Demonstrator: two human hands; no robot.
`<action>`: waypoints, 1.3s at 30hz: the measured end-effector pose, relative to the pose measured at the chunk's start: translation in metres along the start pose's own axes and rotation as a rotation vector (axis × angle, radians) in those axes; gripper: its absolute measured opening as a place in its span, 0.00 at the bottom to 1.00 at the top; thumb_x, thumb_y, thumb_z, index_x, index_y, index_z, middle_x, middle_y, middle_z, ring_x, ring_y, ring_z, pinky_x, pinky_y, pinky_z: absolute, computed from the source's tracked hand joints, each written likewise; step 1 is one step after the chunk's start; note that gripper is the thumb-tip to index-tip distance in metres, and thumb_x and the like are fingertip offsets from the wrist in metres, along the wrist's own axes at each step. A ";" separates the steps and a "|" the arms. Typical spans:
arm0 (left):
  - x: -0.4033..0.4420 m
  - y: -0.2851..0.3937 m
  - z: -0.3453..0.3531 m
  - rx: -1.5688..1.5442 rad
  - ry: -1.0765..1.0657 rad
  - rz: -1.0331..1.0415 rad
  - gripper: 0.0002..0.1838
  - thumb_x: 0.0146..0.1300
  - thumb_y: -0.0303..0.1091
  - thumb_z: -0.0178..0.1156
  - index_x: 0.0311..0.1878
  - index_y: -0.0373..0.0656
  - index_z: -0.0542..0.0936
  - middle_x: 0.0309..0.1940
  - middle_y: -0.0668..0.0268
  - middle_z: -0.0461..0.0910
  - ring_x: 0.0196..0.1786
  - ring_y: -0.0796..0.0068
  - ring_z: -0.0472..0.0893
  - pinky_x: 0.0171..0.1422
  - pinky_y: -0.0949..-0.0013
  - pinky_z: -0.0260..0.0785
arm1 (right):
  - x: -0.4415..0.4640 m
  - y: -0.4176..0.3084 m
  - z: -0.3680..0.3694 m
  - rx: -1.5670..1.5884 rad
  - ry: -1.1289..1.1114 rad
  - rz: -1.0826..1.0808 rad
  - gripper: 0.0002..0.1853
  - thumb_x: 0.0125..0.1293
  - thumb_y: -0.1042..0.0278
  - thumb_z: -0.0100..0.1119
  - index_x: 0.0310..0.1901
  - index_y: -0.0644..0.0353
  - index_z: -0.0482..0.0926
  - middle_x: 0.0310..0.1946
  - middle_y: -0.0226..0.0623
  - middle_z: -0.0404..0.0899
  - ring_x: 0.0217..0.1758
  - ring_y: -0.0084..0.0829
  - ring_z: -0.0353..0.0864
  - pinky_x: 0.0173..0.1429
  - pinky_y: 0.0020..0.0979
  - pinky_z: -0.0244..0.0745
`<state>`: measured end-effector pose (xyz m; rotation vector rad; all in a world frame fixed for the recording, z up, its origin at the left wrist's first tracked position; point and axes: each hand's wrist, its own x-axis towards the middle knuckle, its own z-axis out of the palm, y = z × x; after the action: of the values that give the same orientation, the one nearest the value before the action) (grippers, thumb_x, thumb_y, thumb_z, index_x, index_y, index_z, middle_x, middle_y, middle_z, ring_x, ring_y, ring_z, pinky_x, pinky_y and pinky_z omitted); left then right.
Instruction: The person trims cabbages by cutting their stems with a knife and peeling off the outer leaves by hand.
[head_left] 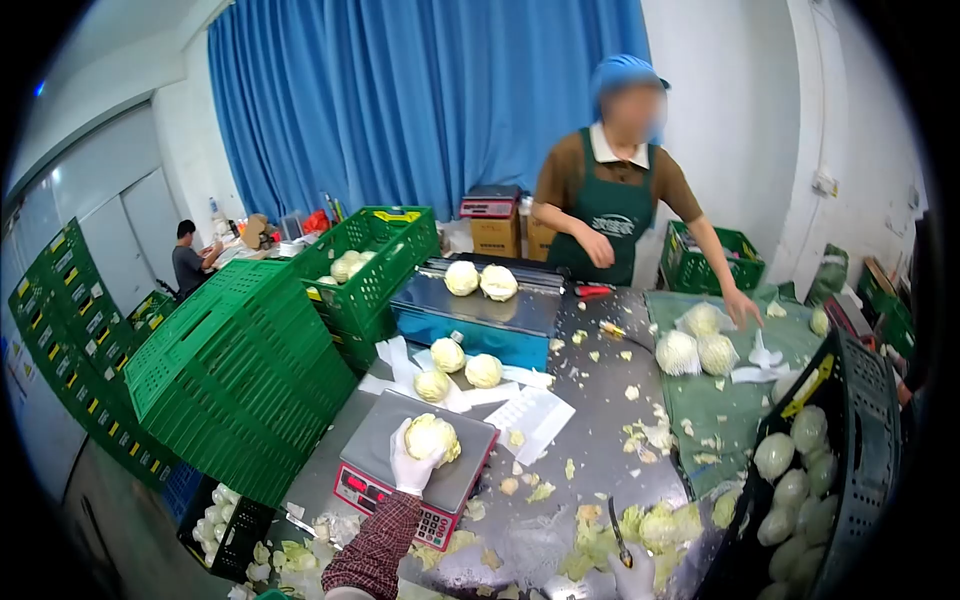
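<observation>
My left hand (408,470), in a white glove, grips a trimmed cabbage (432,438) over the plate of a red and grey weighing scale (395,425). Whether the cabbage rests its weight on the plate I cannot tell. At the bottom edge my gloved right hand (634,576) is closed around the handle of a curved knife (615,520), blade pointing up and away. Loose cabbage leaves (655,530) lie beside that hand. Behind the scale, several cabbages (447,354) sit among white strips, near a sheet of labels (540,418).
Green crates (250,370) are stacked at left; a dark crate of wrapped cabbages (775,455) stands at right. Across the table a co-worker in a green apron (610,230) reaches toward cabbages (717,354) on a green cloth. Two cabbages (498,283) top a wrapping machine (480,315).
</observation>
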<state>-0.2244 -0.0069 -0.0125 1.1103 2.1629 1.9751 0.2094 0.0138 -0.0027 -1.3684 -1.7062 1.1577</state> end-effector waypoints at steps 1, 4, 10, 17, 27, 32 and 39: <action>0.001 -0.004 -0.001 0.219 0.061 0.117 0.42 0.43 0.31 0.74 0.63 0.36 0.66 0.53 0.57 0.72 0.56 0.63 0.74 0.64 0.64 0.67 | 0.000 -0.008 -0.002 -0.001 -0.006 -0.021 0.11 0.61 0.71 0.61 0.44 0.66 0.79 0.32 0.43 0.80 0.35 0.34 0.77 0.42 0.33 0.72; 0.000 -0.019 -0.001 0.061 0.083 0.035 0.49 0.36 0.40 0.79 0.63 0.36 0.66 0.53 0.53 0.69 0.57 0.56 0.72 0.63 0.60 0.66 | 0.001 -0.012 -0.004 -0.046 -0.020 0.010 0.09 0.61 0.70 0.62 0.41 0.65 0.78 0.27 0.42 0.77 0.30 0.33 0.74 0.38 0.33 0.71; -0.005 0.010 -0.012 0.457 0.022 0.172 0.56 0.36 0.53 0.77 0.65 0.33 0.61 0.61 0.46 0.63 0.67 0.45 0.60 0.71 0.50 0.53 | 0.016 0.042 0.008 -0.193 -0.035 -0.130 0.13 0.62 0.70 0.61 0.46 0.67 0.77 0.32 0.42 0.78 0.36 0.33 0.75 0.43 0.32 0.71; -0.021 0.040 -0.013 0.517 -0.002 0.170 0.60 0.36 0.55 0.77 0.67 0.32 0.57 0.65 0.45 0.59 0.70 0.45 0.57 0.72 0.50 0.50 | 0.013 0.054 0.009 -0.157 -0.078 -0.178 0.16 0.64 0.70 0.59 0.51 0.68 0.76 0.36 0.39 0.78 0.40 0.32 0.74 0.47 0.31 0.71; -0.018 0.041 -0.008 0.680 -0.071 0.105 0.61 0.31 0.50 0.78 0.70 0.39 0.57 0.67 0.45 0.56 0.71 0.45 0.56 0.71 0.52 0.53 | 0.017 -0.005 0.016 -0.005 -0.144 0.021 0.15 0.63 0.71 0.59 0.51 0.66 0.77 0.34 0.33 0.76 0.37 0.26 0.73 0.44 0.26 0.71; 0.011 0.012 -0.012 0.567 -0.125 0.078 0.53 0.33 0.42 0.77 0.67 0.46 0.63 0.63 0.49 0.63 0.65 0.49 0.65 0.67 0.58 0.63 | 0.029 -0.059 0.045 -0.063 -0.232 -0.152 0.14 0.62 0.69 0.62 0.48 0.64 0.79 0.32 0.31 0.77 0.33 0.23 0.72 0.39 0.26 0.71; -0.023 0.063 -0.001 -0.195 -0.440 -0.146 0.47 0.40 0.31 0.78 0.65 0.36 0.64 0.58 0.59 0.73 0.60 0.70 0.73 0.64 0.69 0.68 | 0.065 -0.152 0.092 -0.156 -0.199 -0.483 0.32 0.55 0.48 0.67 0.59 0.53 0.73 0.48 0.42 0.78 0.47 0.37 0.81 0.43 0.29 0.77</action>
<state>-0.1768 -0.0219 0.0323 1.1808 1.7367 1.6463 0.0525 0.0456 0.0985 -0.8674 -2.1546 0.9186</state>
